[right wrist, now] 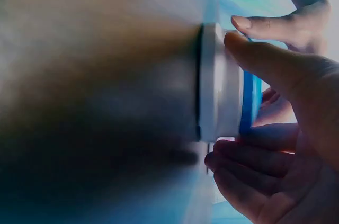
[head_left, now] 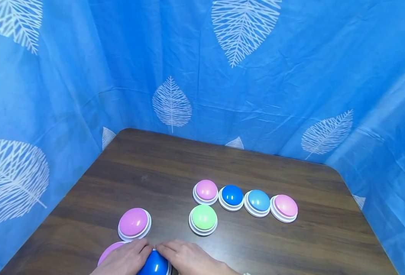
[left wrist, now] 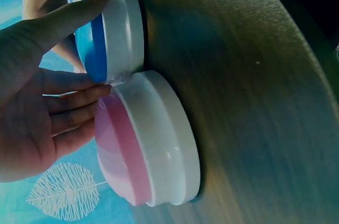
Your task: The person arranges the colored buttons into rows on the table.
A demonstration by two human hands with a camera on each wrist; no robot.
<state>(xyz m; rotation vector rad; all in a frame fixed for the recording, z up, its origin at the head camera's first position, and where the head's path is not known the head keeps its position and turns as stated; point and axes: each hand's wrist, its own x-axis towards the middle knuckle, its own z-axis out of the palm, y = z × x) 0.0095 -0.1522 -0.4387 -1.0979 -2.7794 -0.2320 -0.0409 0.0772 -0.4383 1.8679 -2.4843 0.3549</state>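
At the near edge of the head view, a blue-domed push button [head_left: 154,264] with a white base sits between both hands. My left hand [head_left: 128,259] grips its left side, thumb [left wrist: 90,9] on the near side of the base and fingers reaching to the far side. From the right, my right hand [head_left: 190,258] holds the same button, its thumb [right wrist: 249,49] against the white rim and fingers beyond it. Both thumb tips nearly meet. Close against it on the left is a pink-purple button [left wrist: 124,152], partly hidden by my left hand in the head view.
Another pink-purple button [head_left: 133,222] lies just beyond my left hand. Farther right, a row holds a pink button [head_left: 206,190], a dark blue one [head_left: 232,195], a light blue one [head_left: 259,200] and another pink one [head_left: 285,206]. A green button [head_left: 204,217] is nearer. Blue curtains [head_left: 202,76] enclose the wooden table [head_left: 292,248].
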